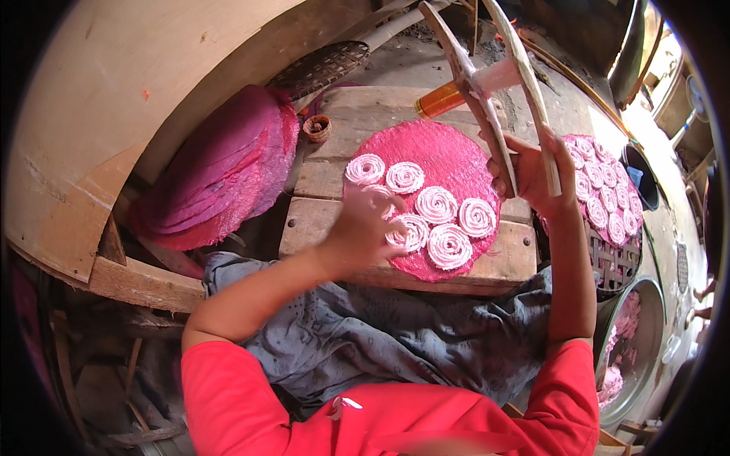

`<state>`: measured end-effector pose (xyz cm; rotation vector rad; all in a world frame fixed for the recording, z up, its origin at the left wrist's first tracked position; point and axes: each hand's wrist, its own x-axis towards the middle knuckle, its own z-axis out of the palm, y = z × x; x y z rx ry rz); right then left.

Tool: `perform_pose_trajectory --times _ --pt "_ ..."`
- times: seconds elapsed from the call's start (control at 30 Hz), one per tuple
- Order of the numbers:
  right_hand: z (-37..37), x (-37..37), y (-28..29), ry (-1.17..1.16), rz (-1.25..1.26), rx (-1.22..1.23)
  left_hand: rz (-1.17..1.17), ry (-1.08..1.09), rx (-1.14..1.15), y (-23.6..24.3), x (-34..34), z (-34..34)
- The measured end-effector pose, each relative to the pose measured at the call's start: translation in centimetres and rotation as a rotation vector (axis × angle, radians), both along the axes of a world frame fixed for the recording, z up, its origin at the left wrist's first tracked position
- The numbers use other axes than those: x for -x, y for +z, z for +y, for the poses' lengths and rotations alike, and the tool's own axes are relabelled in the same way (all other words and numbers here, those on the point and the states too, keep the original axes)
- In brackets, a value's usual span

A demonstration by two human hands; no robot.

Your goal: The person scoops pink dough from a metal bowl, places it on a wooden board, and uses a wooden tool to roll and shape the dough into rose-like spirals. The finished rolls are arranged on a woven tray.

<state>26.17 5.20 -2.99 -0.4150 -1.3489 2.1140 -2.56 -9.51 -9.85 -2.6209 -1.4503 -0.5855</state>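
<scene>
"Magenta, all of it: one stack of mats (217,163) at nine o'clock from the middle mat (437,152). How many in it?"

"I can't count them; the edges merge. At ten o'clock, one small pot (317,128) stands on the worktop (319,182), its contents too small to make out."

"And the left grip (363,232)?"

"At eight o'clock, over the mat's near-left side, fingers bent and blurred. Whether it pinches anything, I cannot tell."

"The middle mat itself lies on the worktop in front of the person. I count seven pink rosettes (449,246)."

"Seven showing, from ten o'clock down round to four. One is partly behind the left grip."

"At one o'clock?"

"One wooden press (487,137): two arms, one orange cylinder (441,99) poking leftward. One arm's far end is cut off at the top. The right grip (541,171), near three o'clock, is wrapped around both arms, some fingers hidden."

"Farther right?"

"At three, one second mat (598,233), with over a dozen rosettes, too crowded to count, its left edge partly behind the right forearm. One dark basket (608,262) sits beneath. At four, one metal basin (649,327) holds pink lumps, hard to make out."
</scene>
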Motion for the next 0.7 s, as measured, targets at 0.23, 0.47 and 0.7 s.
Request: perform_pose_trajectory --times 0.23,0.47,0.7 --pt "0.3 -1.0 0.5 -0.088 -0.018 0.007 0.219 -0.238 -0.222 -3.9 -4.9 -1.6" --pt "0.8 -2.3 0.4 -0.097 0.022 -0.011 0.298 -0.204 -0.203 -3.2 1.7 -3.1" --pt "1.6 -2.4 0.2 -0.055 0.057 0.000 0.588 0.030 -0.325 -0.9 12.2 0.9"
